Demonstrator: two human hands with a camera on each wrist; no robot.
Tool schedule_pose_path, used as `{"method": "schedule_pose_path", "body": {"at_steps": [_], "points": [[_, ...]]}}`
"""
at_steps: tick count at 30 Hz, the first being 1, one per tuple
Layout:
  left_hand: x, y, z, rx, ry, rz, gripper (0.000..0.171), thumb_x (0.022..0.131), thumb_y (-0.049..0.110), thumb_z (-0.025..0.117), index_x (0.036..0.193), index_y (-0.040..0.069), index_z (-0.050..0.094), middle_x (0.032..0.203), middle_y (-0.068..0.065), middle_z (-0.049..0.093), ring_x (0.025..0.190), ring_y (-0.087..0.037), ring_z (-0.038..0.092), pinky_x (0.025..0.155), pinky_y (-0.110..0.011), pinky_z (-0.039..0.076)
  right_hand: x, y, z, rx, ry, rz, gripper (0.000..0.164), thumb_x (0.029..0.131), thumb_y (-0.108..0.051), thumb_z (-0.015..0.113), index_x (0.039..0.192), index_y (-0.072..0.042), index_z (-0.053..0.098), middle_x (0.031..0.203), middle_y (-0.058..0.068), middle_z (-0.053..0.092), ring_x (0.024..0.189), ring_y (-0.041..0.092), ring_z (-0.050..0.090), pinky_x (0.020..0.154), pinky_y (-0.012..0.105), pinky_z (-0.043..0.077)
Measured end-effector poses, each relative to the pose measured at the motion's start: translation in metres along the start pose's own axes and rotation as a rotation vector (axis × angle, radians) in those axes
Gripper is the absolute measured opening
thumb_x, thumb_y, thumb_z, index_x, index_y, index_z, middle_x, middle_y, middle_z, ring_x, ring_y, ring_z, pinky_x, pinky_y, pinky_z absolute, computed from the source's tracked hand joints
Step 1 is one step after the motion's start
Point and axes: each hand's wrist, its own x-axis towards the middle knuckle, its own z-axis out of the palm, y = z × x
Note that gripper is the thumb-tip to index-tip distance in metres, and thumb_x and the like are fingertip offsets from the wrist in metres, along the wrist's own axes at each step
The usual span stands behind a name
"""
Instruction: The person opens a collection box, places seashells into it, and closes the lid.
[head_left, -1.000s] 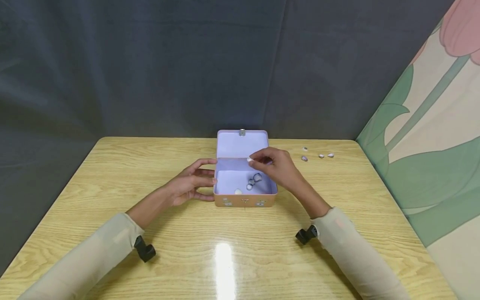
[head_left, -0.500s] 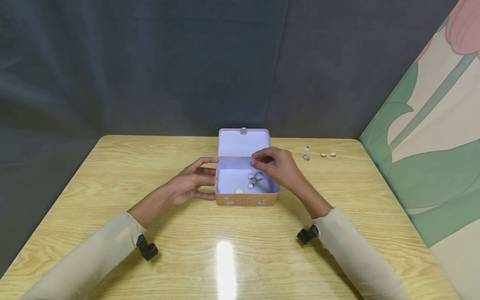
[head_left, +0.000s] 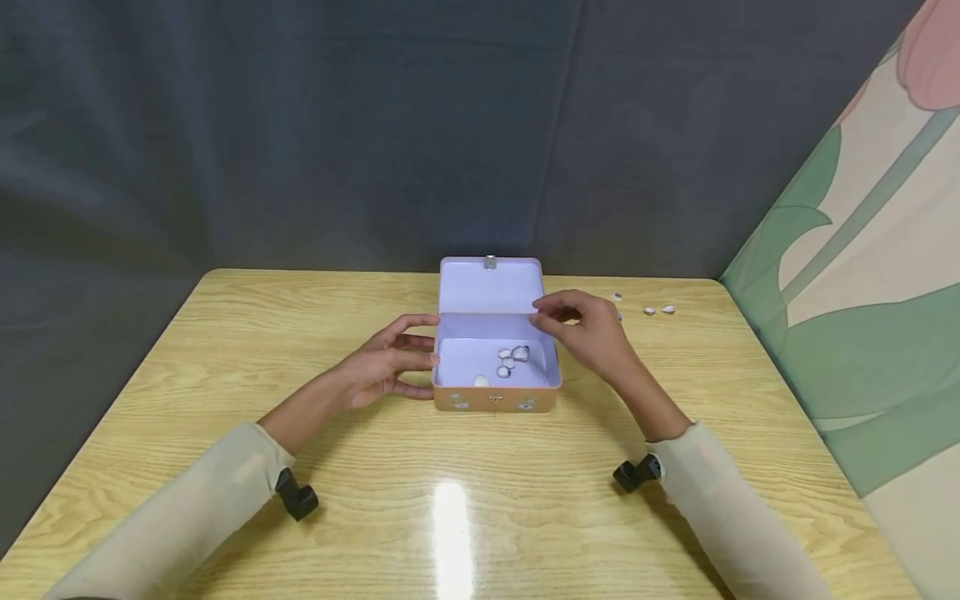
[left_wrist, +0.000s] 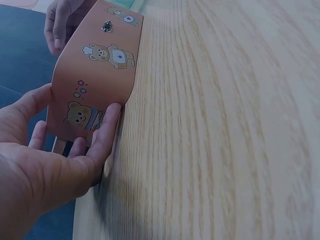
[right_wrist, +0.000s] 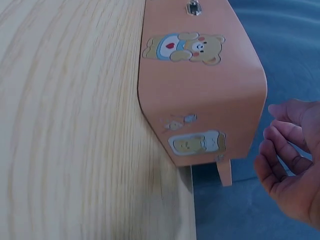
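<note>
An orange tin box (head_left: 495,400) with a lilac inside stands on the table, its lid (head_left: 489,285) raised at the back. Bear pictures decorate its outer walls in both wrist views. Several small whitish, shell-like pieces (head_left: 508,363) lie on its floor, and one paler piece (head_left: 481,381) sits by the front wall. My left hand (head_left: 382,362) touches the box's left side with spread fingers, which the left wrist view shows resting against the wall. Over the box's right rim hovers my right hand (head_left: 588,329), fingers loosely bent, nothing visible between thumb and fingertips.
On the table's back right lie a few more shell-like pieces (head_left: 658,310), one partly hidden behind the right hand. A dark curtain (head_left: 360,133) hangs behind the wooden table (head_left: 360,500). A flower-patterned cloth (head_left: 885,333) borders the right side.
A white piece that my right hand pinched has dropped into the box beside the others. That hand has since moved right, to the box's right rim. The left hand stays on the box.
</note>
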Motion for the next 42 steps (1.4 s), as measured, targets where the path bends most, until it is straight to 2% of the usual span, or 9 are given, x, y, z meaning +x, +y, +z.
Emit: {"method": "schedule_pose_path", "body": {"at_steps": [6,12,20,27,36,42], "points": [[0.001,-0.001,-0.001,-0.002,0.003,-0.004,0.076,0.109,0.005,0.071,0.173,0.023,0.035,0.168,-0.022,0.040,0.130,-0.033,0.068,0.094,-0.049,0.073,-0.002,0.008,-0.009,-0.010,0.019,0.016,0.020,0.106,-0.016,0.081,0.121,-0.003,0.084,0.121,0.016,0.084,0.101,0.026,0.076,0.080,0.012,0.056],[0.001,-0.001,0.000,0.000,0.007,-0.009,0.076,0.109,0.005,0.071,0.173,0.023,0.036,0.168,-0.021,0.041,0.129,-0.032,0.068,0.094,-0.049,0.073,-0.003,0.016,-0.022,-0.027,0.034,0.039,0.024,0.108,-0.022,0.080,0.123,-0.004,0.084,0.122,0.018,0.084,0.099,0.024,0.072,0.076,0.013,0.054],[0.000,-0.001,0.000,-0.004,0.013,-0.012,0.075,0.109,0.005,0.071,0.172,0.025,0.037,0.168,-0.021,0.041,0.129,-0.033,0.067,0.094,-0.050,0.073,-0.001,0.027,-0.037,-0.056,0.057,0.044,0.025,0.109,-0.025,0.078,0.123,-0.004,0.084,0.120,0.017,0.085,0.091,0.004,0.070,0.073,0.013,0.055],[0.001,-0.001,0.000,-0.011,0.010,-0.013,0.074,0.109,0.004,0.071,0.172,0.024,0.037,0.169,-0.022,0.040,0.129,-0.033,0.068,0.093,-0.049,0.073,0.000,0.040,-0.048,-0.081,0.079,0.074,0.027,0.110,-0.027,0.077,0.124,-0.006,0.084,0.122,0.017,0.084,0.092,0.000,0.069,0.074,0.012,0.054],[0.002,-0.001,0.000,-0.012,0.005,-0.015,0.076,0.109,0.003,0.071,0.173,0.022,0.036,0.168,-0.021,0.041,0.130,-0.034,0.068,0.093,-0.050,0.073,-0.003,0.061,-0.062,-0.082,0.100,0.092,0.030,0.111,-0.031,0.075,0.126,-0.006,0.083,0.123,0.020,0.083,0.090,-0.012,0.066,0.075,0.010,0.055],[0.000,0.000,0.000,-0.007,0.005,-0.014,0.076,0.108,0.003,0.071,0.173,0.022,0.035,0.167,-0.021,0.042,0.130,-0.034,0.068,0.093,-0.050,0.073,-0.004,0.076,-0.068,-0.090,0.095,0.126,0.034,0.112,-0.032,0.074,0.130,-0.004,0.082,0.124,0.024,0.083,0.088,-0.011,0.069,0.075,0.009,0.056]]}}
